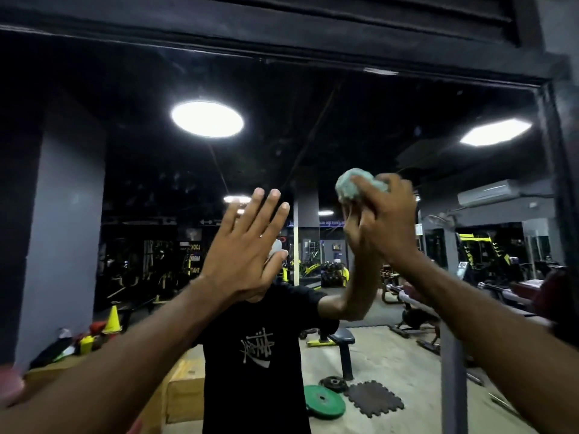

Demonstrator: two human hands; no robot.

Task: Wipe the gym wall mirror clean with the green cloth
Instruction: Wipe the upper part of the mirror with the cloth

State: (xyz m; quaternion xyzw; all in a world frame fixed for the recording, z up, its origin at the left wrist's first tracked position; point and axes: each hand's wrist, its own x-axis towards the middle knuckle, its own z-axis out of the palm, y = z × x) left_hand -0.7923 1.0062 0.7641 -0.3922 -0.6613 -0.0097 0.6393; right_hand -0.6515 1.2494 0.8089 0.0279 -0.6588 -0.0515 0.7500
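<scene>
1. The gym wall mirror fills most of the view, with a dark frame along its top and right edge.
2. The left hand is raised in front of the glass near the centre, spread flat with its fingers straight and holding nothing. Whether the palm touches the mirror cannot be told.
3. The right hand is raised to the right of it, a little higher, with its fingers curled round the green cloth.
4. The cloth is bunched into a ball that sticks out above and to the left of the fingers. It is blurred and seems to be against the glass.
5. The two hands are apart, with both forearms reaching up from the lower corners.
6. The mirror reflects a person in a black T-shirt between the arms.
7. Also reflected are a round ceiling light at upper left, a yellow cone at lower left, and a green weight plate on the floor beside a dark foam mat.
</scene>
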